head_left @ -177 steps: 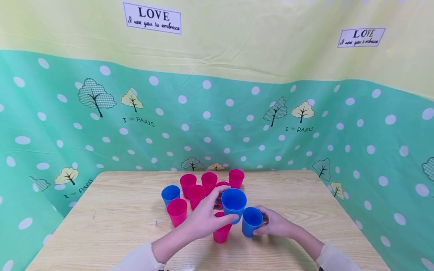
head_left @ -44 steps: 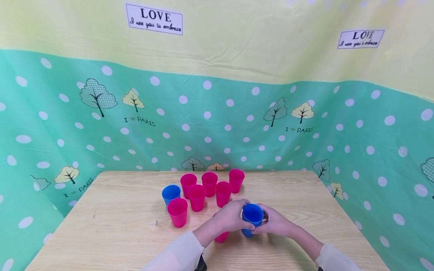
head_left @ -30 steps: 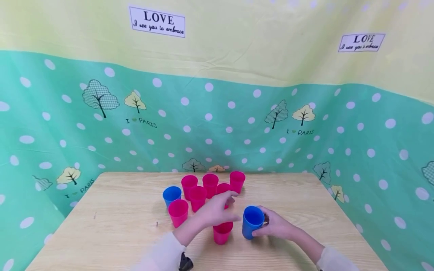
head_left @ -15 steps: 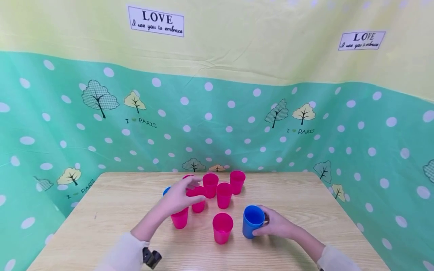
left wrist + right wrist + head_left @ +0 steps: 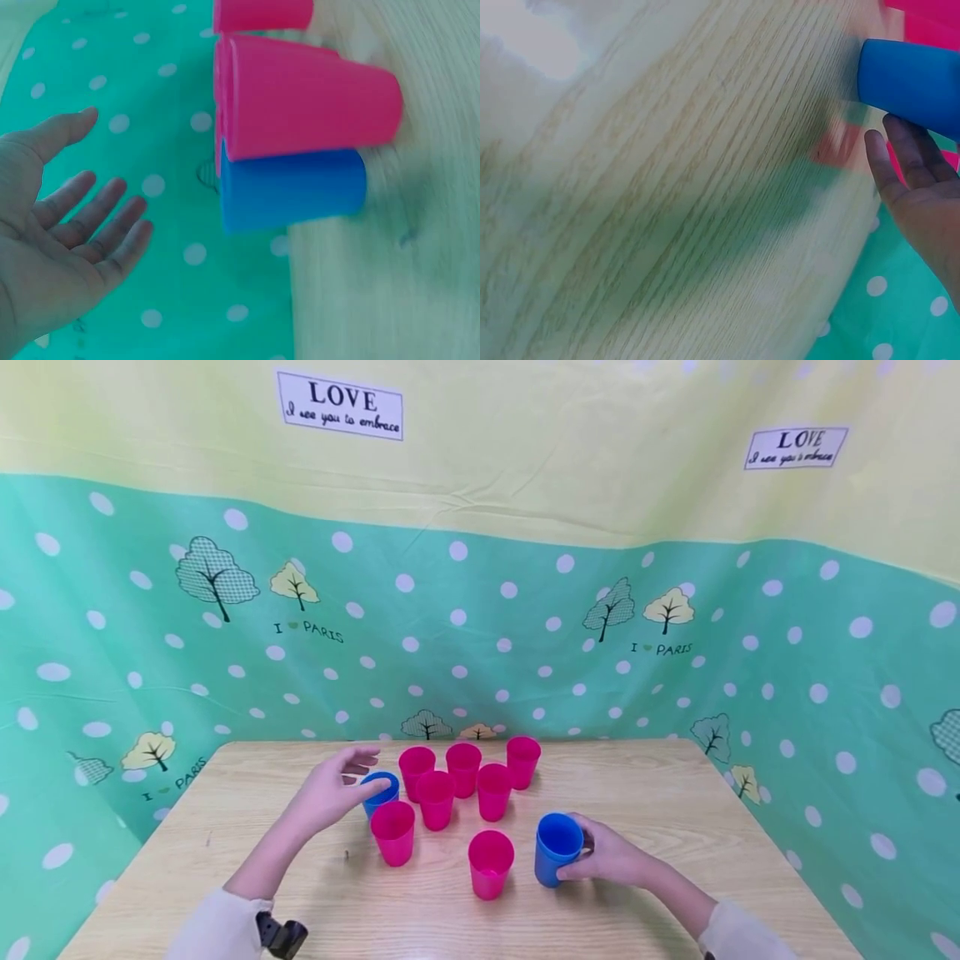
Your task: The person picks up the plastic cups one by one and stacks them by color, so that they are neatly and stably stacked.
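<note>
My right hand (image 5: pixel 611 857) grips a stack of two nested blue cups (image 5: pixel 557 864) from its right side, upright at the right front of the group. The same blue stack (image 5: pixel 911 86) shows in the right wrist view with my fingers (image 5: pixel 907 150) against it. My left hand (image 5: pixel 326 793) is empty, its fingers spread, at the upper left of the lone blue cup (image 5: pixel 384 802); the thumb overlaps that cup's rim. In the left wrist view the palm of my left hand (image 5: pixel 67 232) faces the blue cup (image 5: pixel 296 191), with a gap between them.
Several pink cups stand mouth up: one pink cup (image 5: pixel 393 839) beside the lone blue cup, another pink cup (image 5: pixel 491 868) left of the blue stack, the others behind. The wooden table (image 5: pixel 630 785) meets a dotted green cloth (image 5: pixel 480 643) at its back edge.
My left hand has lowered a blue cup into the one in my right hand, let go, and swung left across the pink cups to the lone blue cup. My right hand has stayed in place.
</note>
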Demonstrator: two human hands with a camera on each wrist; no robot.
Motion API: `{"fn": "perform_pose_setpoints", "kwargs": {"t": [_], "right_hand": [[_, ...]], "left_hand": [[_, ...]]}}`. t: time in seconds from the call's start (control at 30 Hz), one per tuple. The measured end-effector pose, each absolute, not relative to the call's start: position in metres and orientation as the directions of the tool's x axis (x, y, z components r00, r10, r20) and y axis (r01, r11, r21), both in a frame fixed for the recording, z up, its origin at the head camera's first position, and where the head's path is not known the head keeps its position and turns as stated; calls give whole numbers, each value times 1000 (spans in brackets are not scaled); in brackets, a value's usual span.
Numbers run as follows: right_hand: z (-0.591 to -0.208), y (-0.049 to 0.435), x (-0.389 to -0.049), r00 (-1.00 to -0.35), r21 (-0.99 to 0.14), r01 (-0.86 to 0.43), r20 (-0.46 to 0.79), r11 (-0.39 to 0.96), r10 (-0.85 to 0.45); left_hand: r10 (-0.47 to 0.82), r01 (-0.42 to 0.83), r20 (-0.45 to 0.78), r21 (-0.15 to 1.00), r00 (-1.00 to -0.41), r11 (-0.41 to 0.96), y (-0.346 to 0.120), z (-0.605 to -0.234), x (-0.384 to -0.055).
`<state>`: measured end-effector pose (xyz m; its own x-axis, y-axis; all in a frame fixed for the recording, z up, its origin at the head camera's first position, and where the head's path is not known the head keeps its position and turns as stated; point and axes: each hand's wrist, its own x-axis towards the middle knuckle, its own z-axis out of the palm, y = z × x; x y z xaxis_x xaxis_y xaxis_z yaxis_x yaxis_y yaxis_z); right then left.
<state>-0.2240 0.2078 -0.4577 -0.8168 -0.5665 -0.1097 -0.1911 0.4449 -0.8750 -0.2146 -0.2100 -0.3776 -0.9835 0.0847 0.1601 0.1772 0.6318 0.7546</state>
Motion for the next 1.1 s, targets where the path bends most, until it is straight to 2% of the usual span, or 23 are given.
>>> {"fn": "perform_pose_setpoints", "kwargs": {"t": [0.17,0.47,0.77,1.1], "right_hand": [[-458,208,-224,-815,-876,-195,-104,440,-570],[-459,208,-224,-820,-875,-189,-110,446,-562],[-456,207,-222,-824,-876,-165,-130,454,-552],[-455,207,-222,-822,-876,-172,-125,451,-556]], "left_hand": [[47,163,171,773,-984,613,-225,-388,-216],[-37,35,64,854,-997,519,-244,-419,-222],[-14,29,40,891,-999,454,-249,-452,-230],[55,63,44,910,-997,409,-251,-463,-231]]}}
